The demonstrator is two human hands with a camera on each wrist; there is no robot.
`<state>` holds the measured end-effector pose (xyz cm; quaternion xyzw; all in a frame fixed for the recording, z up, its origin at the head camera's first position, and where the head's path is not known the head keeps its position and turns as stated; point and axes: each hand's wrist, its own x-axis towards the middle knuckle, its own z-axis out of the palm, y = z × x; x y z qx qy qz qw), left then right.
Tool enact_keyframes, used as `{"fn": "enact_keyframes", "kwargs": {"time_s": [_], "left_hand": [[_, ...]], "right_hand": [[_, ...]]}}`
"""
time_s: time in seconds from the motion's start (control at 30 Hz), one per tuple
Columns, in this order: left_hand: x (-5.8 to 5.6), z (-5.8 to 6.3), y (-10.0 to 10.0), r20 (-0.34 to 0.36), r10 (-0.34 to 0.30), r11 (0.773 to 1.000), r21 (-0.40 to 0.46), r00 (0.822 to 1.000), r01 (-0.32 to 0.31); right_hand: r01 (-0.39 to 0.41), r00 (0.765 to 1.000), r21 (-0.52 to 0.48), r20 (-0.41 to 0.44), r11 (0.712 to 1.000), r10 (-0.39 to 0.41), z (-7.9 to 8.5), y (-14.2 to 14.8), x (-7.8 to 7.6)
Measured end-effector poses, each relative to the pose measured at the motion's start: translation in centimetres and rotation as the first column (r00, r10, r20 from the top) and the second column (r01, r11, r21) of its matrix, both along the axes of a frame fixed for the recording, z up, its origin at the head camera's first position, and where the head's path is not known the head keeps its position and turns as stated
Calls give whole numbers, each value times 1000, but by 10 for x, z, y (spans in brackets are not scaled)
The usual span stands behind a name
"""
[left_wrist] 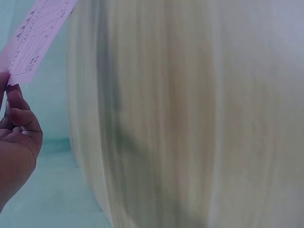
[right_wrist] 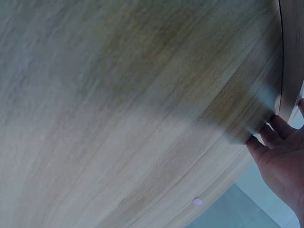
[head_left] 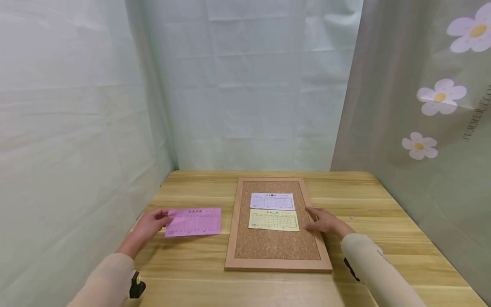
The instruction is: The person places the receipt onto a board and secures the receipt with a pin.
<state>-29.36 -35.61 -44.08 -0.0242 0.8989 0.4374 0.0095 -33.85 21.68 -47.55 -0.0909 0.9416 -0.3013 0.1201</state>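
Observation:
My left hand (head_left: 153, 224) pinches the left edge of a pink printed paper slip (head_left: 197, 222) between thumb and fingers; in the left wrist view the slip stands tilted above the hand. To its right a wood-framed cork board (head_left: 278, 248) lies on the table. A pale lavender slip (head_left: 261, 201) is on the cork, with a dark purple dot at its top edge. Just below it lies a yellow slip (head_left: 264, 220), with a light blue dot at its top. My right hand (head_left: 326, 221) rests at the board's right edge, fingers loosely bent against the frame.
A small pinkish round piece (head_left: 351, 217) lies on the wooden table (head_left: 383, 256), right of my right hand. Pale hanging sheets (head_left: 249, 106) close in the back and sides; the right one carries white flowers.

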Motion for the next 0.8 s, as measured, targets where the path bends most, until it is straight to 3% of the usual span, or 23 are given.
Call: {"fn": "enact_keyframes", "kwargs": {"time_s": [0.33,0.8], "left_hand": [[-7,7,20,-38,-13,983,184,999,20],[-12,12,53,-37,-9,946,324,999,20]], "right_hand": [[-4,1000,-15,-6,1000,4,-2,0,-1],[-11,1000,-5,-9,1000,11,-2,0,-1]]}}
